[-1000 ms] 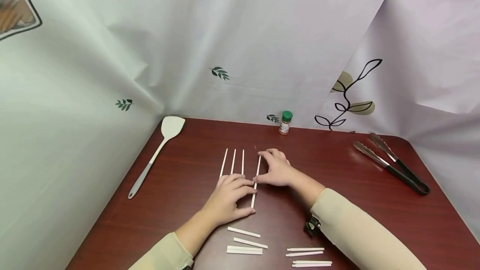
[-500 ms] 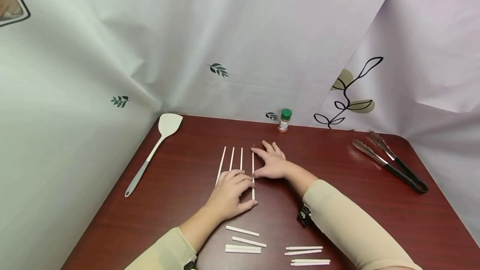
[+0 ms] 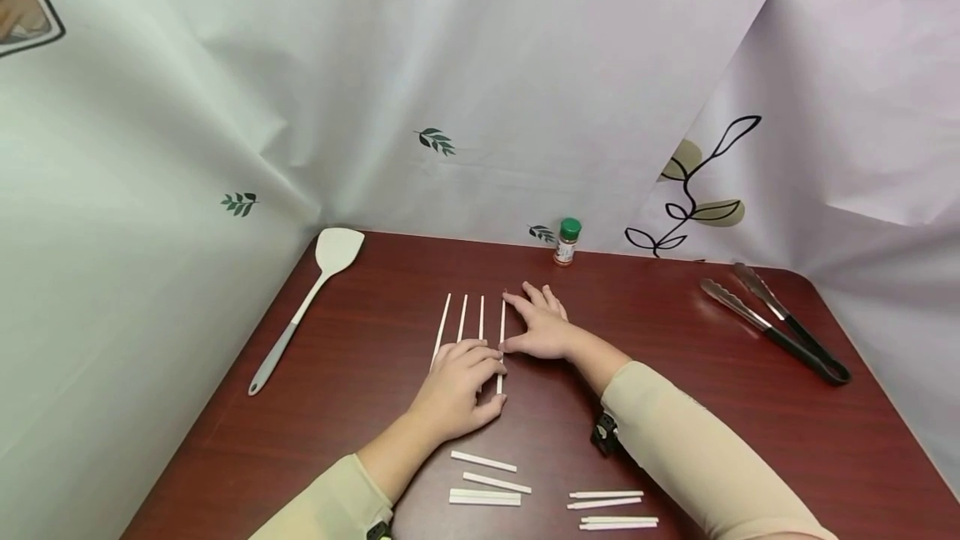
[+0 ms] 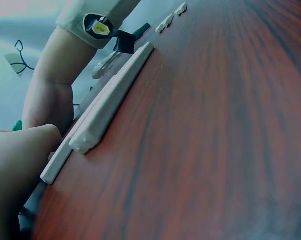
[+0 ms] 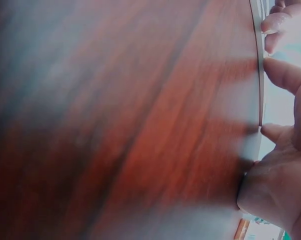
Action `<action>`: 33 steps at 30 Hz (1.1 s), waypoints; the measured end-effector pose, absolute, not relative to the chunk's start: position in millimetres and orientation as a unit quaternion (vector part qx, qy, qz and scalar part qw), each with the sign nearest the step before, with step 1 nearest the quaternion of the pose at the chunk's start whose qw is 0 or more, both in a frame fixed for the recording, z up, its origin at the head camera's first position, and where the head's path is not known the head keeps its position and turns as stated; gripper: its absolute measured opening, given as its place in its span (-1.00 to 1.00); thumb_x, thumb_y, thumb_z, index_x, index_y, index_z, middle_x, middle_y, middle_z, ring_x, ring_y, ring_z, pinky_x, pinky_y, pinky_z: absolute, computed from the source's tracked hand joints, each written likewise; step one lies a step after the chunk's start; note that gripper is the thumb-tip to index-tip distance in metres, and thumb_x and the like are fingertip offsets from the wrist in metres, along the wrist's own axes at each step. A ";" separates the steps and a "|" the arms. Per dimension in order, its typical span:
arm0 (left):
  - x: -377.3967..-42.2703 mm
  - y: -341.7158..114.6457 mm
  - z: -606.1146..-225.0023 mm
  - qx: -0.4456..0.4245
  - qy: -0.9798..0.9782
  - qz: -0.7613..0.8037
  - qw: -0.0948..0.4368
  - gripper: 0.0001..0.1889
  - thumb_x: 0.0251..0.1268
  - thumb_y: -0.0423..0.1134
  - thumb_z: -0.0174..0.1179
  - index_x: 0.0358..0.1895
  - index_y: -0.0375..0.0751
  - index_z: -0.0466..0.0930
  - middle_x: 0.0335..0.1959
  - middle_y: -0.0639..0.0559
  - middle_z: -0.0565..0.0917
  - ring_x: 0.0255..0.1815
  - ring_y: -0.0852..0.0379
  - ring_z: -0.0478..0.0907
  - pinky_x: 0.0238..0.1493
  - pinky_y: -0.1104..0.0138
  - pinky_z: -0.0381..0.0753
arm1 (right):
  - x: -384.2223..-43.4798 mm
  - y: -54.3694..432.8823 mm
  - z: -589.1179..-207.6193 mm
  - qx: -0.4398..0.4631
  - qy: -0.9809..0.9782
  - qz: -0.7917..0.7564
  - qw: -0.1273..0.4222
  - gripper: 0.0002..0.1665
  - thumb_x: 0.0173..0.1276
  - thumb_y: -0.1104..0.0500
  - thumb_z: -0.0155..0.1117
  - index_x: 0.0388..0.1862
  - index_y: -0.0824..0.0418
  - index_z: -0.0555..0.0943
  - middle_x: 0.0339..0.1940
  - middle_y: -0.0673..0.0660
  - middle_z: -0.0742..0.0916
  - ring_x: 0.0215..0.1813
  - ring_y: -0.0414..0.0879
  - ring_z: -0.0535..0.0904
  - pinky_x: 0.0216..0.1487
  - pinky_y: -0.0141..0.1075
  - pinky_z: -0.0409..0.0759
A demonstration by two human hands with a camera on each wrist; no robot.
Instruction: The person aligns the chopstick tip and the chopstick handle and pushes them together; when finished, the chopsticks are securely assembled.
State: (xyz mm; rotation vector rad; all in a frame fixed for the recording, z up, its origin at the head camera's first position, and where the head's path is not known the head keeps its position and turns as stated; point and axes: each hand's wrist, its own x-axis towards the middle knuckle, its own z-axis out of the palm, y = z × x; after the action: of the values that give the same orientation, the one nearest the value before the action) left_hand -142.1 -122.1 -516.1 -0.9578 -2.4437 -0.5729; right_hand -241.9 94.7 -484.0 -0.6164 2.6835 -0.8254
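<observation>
left hand (image 3: pixel 456 390) loosely spread, right hand (image 3: pixel 542 330) fingers extended; both touch fourth long stick (image 3: pixel 502 322), no firm grip. it lies right of three long sticks (image 3: pixel 462 319). row of four seems nearly set; two short-stick groups (image 3: pixel 483 462) nearer me look unused.
</observation>
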 end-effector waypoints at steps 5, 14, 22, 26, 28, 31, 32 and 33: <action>-142.6 -122.9 -517.2 -0.348 -0.885 -0.209 0.230 -0.68 0.09 -0.01 0.50 -0.07 0.04 0.79 0.07 0.10 0.77 0.27 -0.03 0.59 0.19 0.01 0.50 | -242.1 93.4 -484.1 -0.213 0.927 -0.278 0.135 0.16 0.19 -0.24 0.47 0.72 0.04 0.28 0.76 0.36 0.04 0.71 0.47 -0.32 0.58 0.40 -0.30; -142.5 -123.0 -516.8 -0.347 -0.888 -0.204 0.225 -0.67 0.17 0.06 0.52 -0.06 0.04 0.78 0.09 0.12 0.76 0.27 0.00 0.59 0.20 0.02 0.49 | -242.0 92.9 -483.8 -0.211 0.929 -0.269 0.138 0.13 0.23 -0.25 0.44 0.73 0.01 0.26 0.77 0.33 0.02 0.72 0.45 -0.35 0.59 0.39 -0.29; -142.3 -122.7 -514.9 -0.350 -0.886 -0.204 0.226 -0.68 0.18 0.05 0.52 -0.06 0.04 0.79 0.08 0.12 0.76 0.26 0.01 0.59 0.18 0.03 0.49 | -241.0 94.1 -481.3 -0.214 0.926 -0.280 0.133 0.13 0.21 -0.24 0.46 0.71 0.05 0.30 0.76 0.36 0.05 0.71 0.49 -0.31 0.58 0.41 -0.28; -143.5 -122.6 -513.9 -0.351 -0.883 -0.208 0.231 -0.69 0.21 0.04 0.50 -0.05 0.03 0.79 0.08 0.10 0.76 0.26 0.00 0.59 0.20 0.01 0.50 | -243.1 96.5 -478.9 -0.211 0.924 -0.289 0.137 0.13 0.23 -0.22 0.47 0.72 0.07 0.28 0.76 0.35 0.05 0.72 0.46 -0.32 0.60 0.38 -0.29; -142.8 -122.5 -513.7 -0.352 -0.882 -0.213 0.229 -0.71 0.24 0.02 0.48 -0.04 0.01 0.79 0.09 0.08 0.76 0.26 -0.02 0.60 0.21 -0.01 0.49 | -242.2 99.9 -475.4 -0.212 0.917 -0.303 0.149 0.12 0.25 -0.21 0.47 0.72 0.09 0.27 0.76 0.36 0.06 0.72 0.44 -0.32 0.60 0.37 -0.31; -140.3 -122.3 -514.1 -0.355 -0.880 -0.225 0.220 -0.74 0.30 0.00 0.44 -0.04 0.00 0.79 0.10 0.08 0.75 0.27 -0.05 0.60 0.25 -0.02 0.49 | -238.7 107.6 -472.0 -0.219 0.901 -0.330 0.177 0.09 0.34 -0.20 0.44 0.72 0.14 0.25 0.77 0.33 0.04 0.74 0.37 -0.35 0.62 0.32 -0.36; -139.4 -122.5 -514.0 -0.357 -0.879 -0.229 0.218 -0.75 0.32 -0.01 0.43 -0.05 0.00 0.79 0.10 0.08 0.75 0.28 -0.05 0.59 0.26 -0.02 0.48 | -237.0 110.5 -471.1 -0.221 0.896 -0.337 0.189 0.08 0.36 -0.21 0.43 0.72 0.14 0.25 0.78 0.31 0.03 0.74 0.35 -0.36 0.63 0.30 -0.37; -138.8 -122.8 -513.8 -0.360 -0.876 -0.236 0.217 -0.77 0.33 -0.03 0.42 -0.05 0.00 0.79 0.10 0.08 0.75 0.28 -0.05 0.59 0.28 -0.02 0.48 | -234.9 113.2 -469.5 -0.223 0.890 -0.344 0.200 0.06 0.38 -0.21 0.42 0.72 0.15 0.25 0.78 0.30 0.02 0.75 0.33 -0.38 0.63 0.29 -0.39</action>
State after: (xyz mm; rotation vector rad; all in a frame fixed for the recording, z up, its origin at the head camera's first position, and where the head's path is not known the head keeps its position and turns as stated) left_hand -138.8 -122.8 -513.8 -0.9977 -2.4279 -0.6534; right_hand -234.9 113.2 -469.5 -0.6248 2.4882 -0.9610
